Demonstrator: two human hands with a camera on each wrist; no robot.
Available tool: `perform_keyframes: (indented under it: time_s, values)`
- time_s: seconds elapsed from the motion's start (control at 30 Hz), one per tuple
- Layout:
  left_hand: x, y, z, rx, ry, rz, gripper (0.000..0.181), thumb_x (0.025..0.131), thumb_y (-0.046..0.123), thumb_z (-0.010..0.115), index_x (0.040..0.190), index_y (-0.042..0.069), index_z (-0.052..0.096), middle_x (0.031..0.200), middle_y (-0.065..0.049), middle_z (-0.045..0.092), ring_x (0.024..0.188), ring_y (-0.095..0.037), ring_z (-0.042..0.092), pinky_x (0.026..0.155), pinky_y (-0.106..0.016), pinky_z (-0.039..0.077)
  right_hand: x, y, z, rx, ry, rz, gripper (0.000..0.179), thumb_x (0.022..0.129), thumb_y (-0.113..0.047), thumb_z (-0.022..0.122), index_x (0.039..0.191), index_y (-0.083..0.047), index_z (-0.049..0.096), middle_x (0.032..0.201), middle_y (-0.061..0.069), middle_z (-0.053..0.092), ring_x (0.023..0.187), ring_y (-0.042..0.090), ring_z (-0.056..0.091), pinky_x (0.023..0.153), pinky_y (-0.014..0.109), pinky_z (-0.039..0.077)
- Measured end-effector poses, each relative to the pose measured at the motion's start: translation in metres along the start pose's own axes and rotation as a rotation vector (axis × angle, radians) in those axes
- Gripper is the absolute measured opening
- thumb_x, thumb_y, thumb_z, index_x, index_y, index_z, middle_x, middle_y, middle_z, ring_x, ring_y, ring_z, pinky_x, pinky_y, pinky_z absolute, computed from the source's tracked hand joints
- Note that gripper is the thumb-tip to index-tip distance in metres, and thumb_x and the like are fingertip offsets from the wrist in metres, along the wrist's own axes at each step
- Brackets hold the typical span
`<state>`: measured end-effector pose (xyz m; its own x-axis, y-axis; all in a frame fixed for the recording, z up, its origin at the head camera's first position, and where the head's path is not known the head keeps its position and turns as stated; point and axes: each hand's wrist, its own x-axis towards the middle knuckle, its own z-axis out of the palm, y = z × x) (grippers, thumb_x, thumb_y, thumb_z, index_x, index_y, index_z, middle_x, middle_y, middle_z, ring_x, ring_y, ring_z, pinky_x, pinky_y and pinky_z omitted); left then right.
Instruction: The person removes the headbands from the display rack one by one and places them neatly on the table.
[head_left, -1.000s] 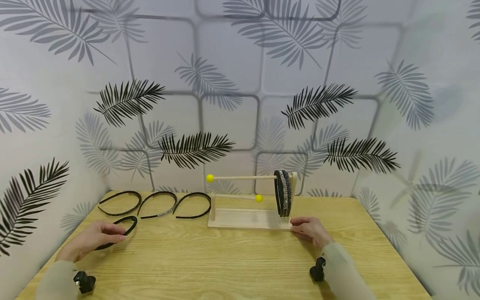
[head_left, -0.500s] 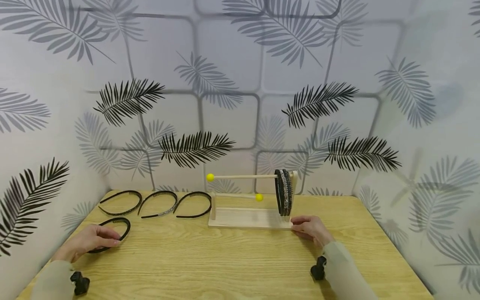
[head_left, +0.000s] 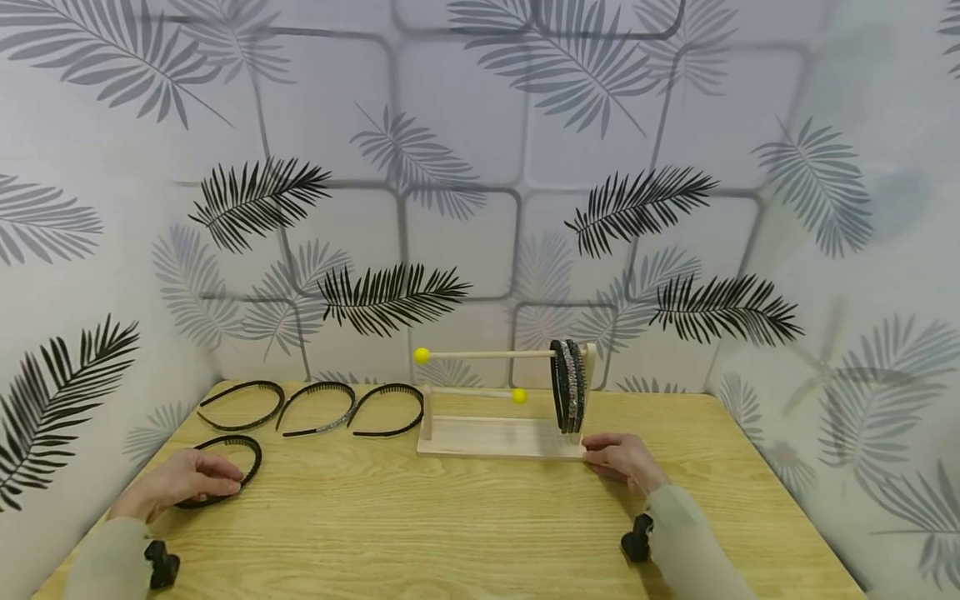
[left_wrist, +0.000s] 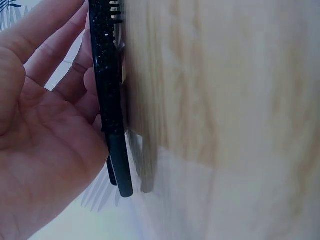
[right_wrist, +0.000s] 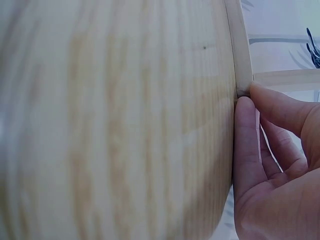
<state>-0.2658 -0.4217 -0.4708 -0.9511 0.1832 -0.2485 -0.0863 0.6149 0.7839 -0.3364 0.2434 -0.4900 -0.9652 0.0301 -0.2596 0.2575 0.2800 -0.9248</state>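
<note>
A black headband (head_left: 255, 467) lies at the table's left side, and my left hand (head_left: 183, 482) holds its near part. The left wrist view shows that headband (left_wrist: 105, 75) low over the wood, glittery along its band, with my fingers behind it. At the middle stands a wooden headband stand (head_left: 495, 442) with two rods tipped by yellow balls. Several headbands (head_left: 567, 387), dark and silvery, hang at the right end of its upper rod. My right hand (head_left: 622, 460) grips the right front corner of the stand's base; the right wrist view shows thumb and finger at that edge (right_wrist: 243, 70).
Three more headbands lie in a row along the back left: a black one (head_left: 240, 427), one with a silvery section (head_left: 330, 427) and another black one (head_left: 386, 435). Behind the wooden table (head_left: 480, 533) rises a leaf-patterned backdrop (head_left: 465, 242).
My left hand has moved slightly left and nearer with the headband, which now lies flatter on the table. My right hand and the stand have stayed in place.
</note>
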Motion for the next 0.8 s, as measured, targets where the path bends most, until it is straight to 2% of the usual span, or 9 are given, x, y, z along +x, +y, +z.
perform_keyframes:
  time_s: [0.1,0.4,0.53,0.67,0.8]
  values:
    - [0.0002,-0.0016,-0.0008,-0.006,0.016,-0.016,0.038,0.090,0.021,0.072,0.116,-0.006,0.067,0.094,0.007,0.070,0.075,-0.010,0.059,0.064,-0.028,0.048,-0.0003,-0.0002,0.0001,-0.004,-0.004,-0.005,0.036,0.089,-0.003,0.070,0.124,0.005,0.064,0.121,0.020,0.065,0.087,0.011,0.070,0.079,0.031,0.059]
    - [0.0004,-0.0056,-0.0024,-0.023,0.030,0.011,0.035,0.089,0.021,0.073,0.112,-0.005,0.070,0.078,0.006,0.067,0.067,-0.009,0.057,0.059,-0.027,0.047,-0.0015,-0.0005,0.0001,-0.017,-0.001,-0.008,0.036,0.089,-0.003,0.069,0.124,0.004,0.064,0.122,0.021,0.064,0.087,0.010,0.069,0.079,0.031,0.059]
    - [0.0005,-0.0074,-0.0029,-0.050,0.045,0.003,0.033,0.090,0.022,0.072,0.111,-0.003,0.070,0.076,0.006,0.065,0.065,-0.009,0.055,0.059,-0.027,0.048,-0.0023,-0.0002,0.0010,-0.009,-0.003,-0.004,0.035,0.089,-0.002,0.069,0.123,0.005,0.064,0.121,0.021,0.065,0.087,0.010,0.069,0.079,0.031,0.059]
    - [0.0022,-0.0057,-0.0030,-0.109,0.058,-0.010,0.030,0.092,0.026,0.070,0.108,0.000,0.069,0.073,0.006,0.061,0.062,-0.008,0.052,0.058,-0.027,0.048,-0.0028,-0.0004,0.0015,-0.006,-0.006,-0.005,0.035,0.089,-0.002,0.069,0.123,0.005,0.064,0.121,0.021,0.065,0.086,0.010,0.069,0.079,0.031,0.059]
    - [0.0036,0.0023,-0.0021,-0.135,0.077,0.030,0.032,0.095,0.026,0.066,0.108,-0.002,0.066,0.074,0.005,0.059,0.061,-0.007,0.049,0.056,-0.027,0.045,-0.0024,-0.0006,0.0013,-0.003,0.002,-0.009,0.035,0.089,-0.002,0.069,0.123,0.006,0.064,0.120,0.021,0.065,0.085,0.010,0.069,0.077,0.031,0.059]
